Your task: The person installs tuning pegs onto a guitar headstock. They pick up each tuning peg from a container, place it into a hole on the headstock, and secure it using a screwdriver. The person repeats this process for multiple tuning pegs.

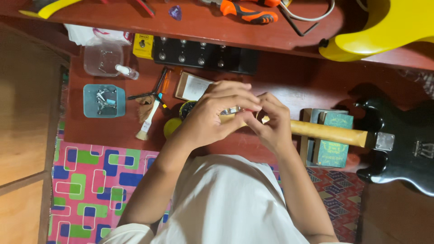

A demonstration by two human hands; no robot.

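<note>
Hands (244,115) grip guitar neck (327,133); green boxes (334,138) under

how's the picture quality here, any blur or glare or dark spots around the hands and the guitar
Head view: warm, dim indoor light. The left hand and right hand are slightly soft, so the small shiny part between them is hard to make out. The black guitar body shows faint glare yet sinks into shadow. The yellow guitar body looks brightest. The frame's corners are darkest.
</note>
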